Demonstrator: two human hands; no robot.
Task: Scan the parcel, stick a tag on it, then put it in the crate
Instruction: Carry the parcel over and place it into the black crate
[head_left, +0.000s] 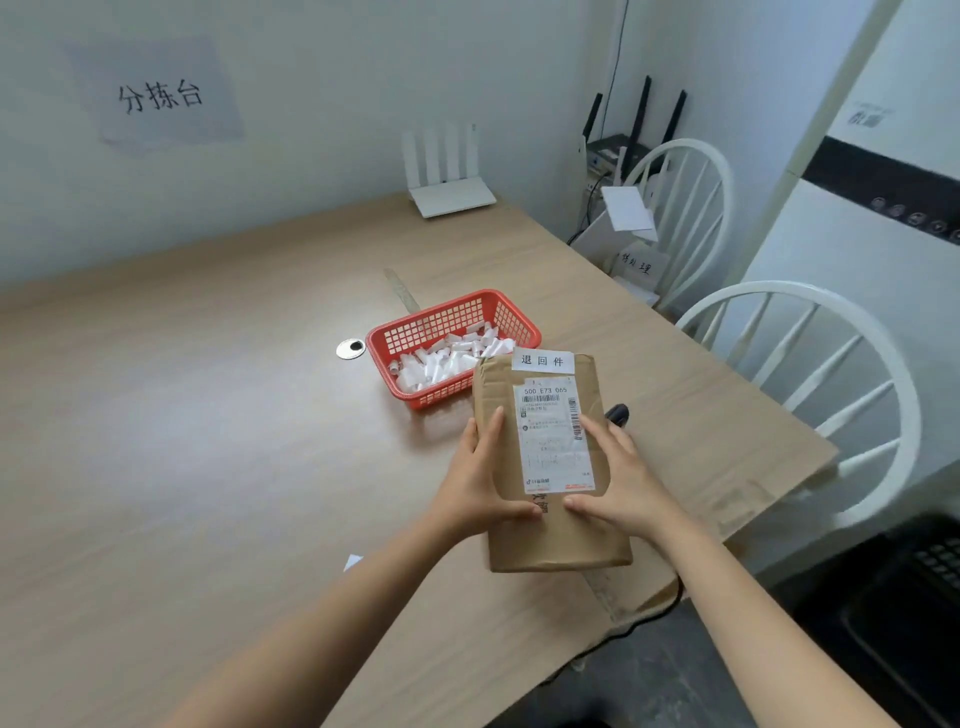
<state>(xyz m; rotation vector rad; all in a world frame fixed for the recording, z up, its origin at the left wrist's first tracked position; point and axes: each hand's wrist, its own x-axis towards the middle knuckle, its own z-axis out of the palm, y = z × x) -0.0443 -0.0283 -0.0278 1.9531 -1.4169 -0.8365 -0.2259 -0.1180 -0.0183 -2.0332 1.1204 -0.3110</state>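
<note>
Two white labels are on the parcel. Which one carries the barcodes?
The large shipping label between both hands, printed with barcodes and "500 E73 065". The small tag at the parcel's far edge shows only three characters.

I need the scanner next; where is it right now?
In the head view, the scanner lies on the table just right of the parcel, beyond the right hand, mostly hidden.

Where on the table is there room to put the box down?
The wide bare stretch of table left of the red basket and both hands is free. The strip between basket and white router is free too. It is crowded near the right edge, around the parcel and basket.
</note>
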